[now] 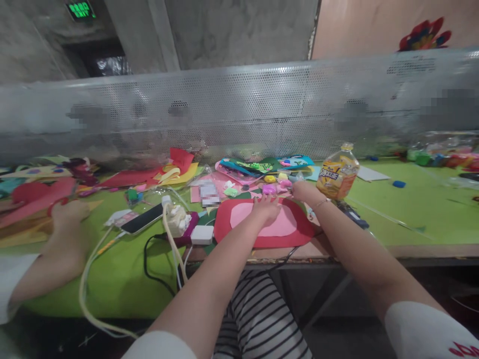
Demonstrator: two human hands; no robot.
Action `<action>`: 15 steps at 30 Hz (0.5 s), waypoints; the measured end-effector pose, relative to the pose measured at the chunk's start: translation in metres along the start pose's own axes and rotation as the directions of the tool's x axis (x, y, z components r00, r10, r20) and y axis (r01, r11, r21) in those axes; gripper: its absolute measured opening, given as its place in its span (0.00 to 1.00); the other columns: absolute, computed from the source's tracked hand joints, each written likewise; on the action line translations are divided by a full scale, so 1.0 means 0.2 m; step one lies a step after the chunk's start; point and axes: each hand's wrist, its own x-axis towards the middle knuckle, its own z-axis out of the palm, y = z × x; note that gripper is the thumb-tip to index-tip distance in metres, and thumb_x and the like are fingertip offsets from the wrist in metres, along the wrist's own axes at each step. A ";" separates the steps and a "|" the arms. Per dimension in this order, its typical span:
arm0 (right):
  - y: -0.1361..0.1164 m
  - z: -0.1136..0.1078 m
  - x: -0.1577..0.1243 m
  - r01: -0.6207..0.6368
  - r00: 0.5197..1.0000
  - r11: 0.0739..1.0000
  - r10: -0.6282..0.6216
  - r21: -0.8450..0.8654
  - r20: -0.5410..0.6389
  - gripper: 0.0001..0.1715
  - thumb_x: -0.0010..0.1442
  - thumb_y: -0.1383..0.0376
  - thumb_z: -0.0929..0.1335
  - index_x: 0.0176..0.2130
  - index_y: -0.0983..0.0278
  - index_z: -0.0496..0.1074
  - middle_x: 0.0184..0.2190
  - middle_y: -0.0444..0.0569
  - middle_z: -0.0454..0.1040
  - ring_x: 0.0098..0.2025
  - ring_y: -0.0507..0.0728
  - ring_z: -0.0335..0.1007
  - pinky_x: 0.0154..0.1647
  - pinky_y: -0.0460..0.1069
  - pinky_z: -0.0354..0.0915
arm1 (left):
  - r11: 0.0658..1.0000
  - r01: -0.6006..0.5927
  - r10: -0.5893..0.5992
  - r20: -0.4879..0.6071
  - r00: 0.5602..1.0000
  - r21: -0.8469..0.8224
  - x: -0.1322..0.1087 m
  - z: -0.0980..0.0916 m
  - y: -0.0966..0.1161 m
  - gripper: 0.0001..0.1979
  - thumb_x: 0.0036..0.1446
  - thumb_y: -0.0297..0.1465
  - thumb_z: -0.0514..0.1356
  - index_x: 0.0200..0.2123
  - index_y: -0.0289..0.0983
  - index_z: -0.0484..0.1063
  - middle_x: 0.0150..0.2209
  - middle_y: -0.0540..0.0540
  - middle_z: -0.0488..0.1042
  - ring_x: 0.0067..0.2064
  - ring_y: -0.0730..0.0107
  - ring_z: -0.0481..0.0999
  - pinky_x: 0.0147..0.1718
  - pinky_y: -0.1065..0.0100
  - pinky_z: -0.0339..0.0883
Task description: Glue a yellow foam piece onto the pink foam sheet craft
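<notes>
My left hand lies flat with fingers spread on a pink paper oval. That oval sits on a larger red rounded sheet near the table's front edge. My right hand reaches past the red sheet's right end, beside a lump of pink clay and some clear plastic wrapping. Its fingertips are blurred and partly hidden, so their grip does not show. Around the fingers of both hands are a magenta clay block and a yellow lump.
A large bottle with a yellow label stands right of my right hand. On the left are a phone, a power strip, a white charger and loose cables. Another person's hand holds something red. A perforated metal divider runs behind.
</notes>
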 end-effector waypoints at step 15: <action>-0.02 -0.07 0.02 0.075 0.993 0.992 -0.065 0.097 -0.104 0.21 0.55 0.72 0.60 0.48 0.72 0.67 0.47 0.63 0.69 0.50 0.61 0.64 0.49 0.49 0.57 | 0.999 0.029 -0.029 0.003 1.000 0.029 0.01 -0.01 0.02 0.30 0.58 0.41 0.35 0.64 0.43 0.41 0.66 0.48 0.33 0.66 0.56 0.32 0.59 0.43 0.32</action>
